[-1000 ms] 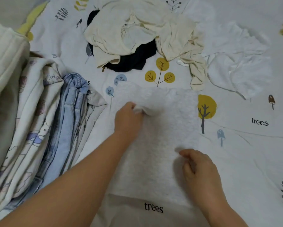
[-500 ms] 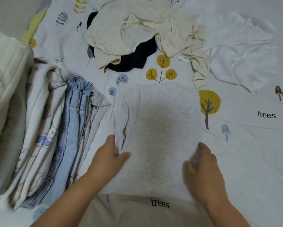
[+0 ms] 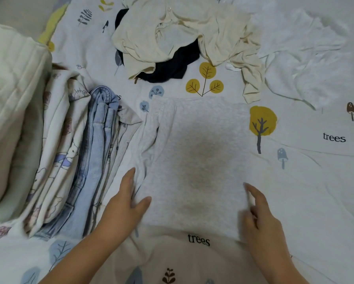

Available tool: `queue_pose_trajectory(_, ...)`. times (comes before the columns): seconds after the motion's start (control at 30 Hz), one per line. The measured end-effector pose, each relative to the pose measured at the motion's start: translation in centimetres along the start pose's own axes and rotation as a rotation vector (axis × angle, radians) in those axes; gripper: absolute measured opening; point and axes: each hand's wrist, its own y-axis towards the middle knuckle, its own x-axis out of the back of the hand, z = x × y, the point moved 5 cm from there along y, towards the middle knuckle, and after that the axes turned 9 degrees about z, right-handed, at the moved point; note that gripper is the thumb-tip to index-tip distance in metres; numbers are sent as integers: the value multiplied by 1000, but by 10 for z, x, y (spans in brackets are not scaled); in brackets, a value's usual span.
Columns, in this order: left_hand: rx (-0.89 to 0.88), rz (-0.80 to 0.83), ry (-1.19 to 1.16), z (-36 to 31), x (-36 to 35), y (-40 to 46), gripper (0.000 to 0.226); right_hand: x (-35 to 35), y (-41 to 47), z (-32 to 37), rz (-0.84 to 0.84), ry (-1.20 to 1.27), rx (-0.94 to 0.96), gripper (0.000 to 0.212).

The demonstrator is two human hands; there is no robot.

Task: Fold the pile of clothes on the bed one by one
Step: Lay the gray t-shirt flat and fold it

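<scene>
Since the preceding frame the right hand [image 3: 262, 220] has lifted its fingers off the grey garment's [image 3: 194, 165] right edge; they now hover, spread and relaxed. The left hand [image 3: 126, 203] rests flat, fingers straight, on the garment's rumpled left edge. The garment lies folded on the printed bedsheet [image 3: 315, 181], beside stacked folded clothes [image 3: 85, 160]; unfolded cream [image 3: 172, 33] and white clothes [image 3: 303, 58] lie beyond.
</scene>
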Motion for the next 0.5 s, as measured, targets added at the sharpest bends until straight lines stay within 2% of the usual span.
queue_pose_trajectory(0.07, -114, 83, -101, -8, 3, -6, 76, 2, -6, -1, 25, -27, 109, 72)
queue_pose_trajectory(0.13, -186, 119, -153, -17, 7, -12, 68, 1, -10, -1, 45, -221, 245, 76)
queue_pose_trajectory(0.2, -193, 102, -238, -20, 9, -16, 47, 4, -12, 1, 11, -401, 369, 69)
queue_pose_trajectory(0.27, -131, 78, -443, -24, 10, -18, 28, 13, -7, 4, -23, -413, 449, 53)
queue_pose_trajectory(0.33, -48, 94, -708, -32, 11, -14, 24, 28, 2, 12, -92, -294, 458, 37)
queue_pose_trajectory(0.43, 27, 95, -935, -55, 19, 5, 17, 49, 21, 27, -91, 80, 346, 42)
queue_pose_trajectory(0.5, 59, 75, -1061, -74, 25, 26, 12, 61, 41, 38, -82, 258, 289, 31)
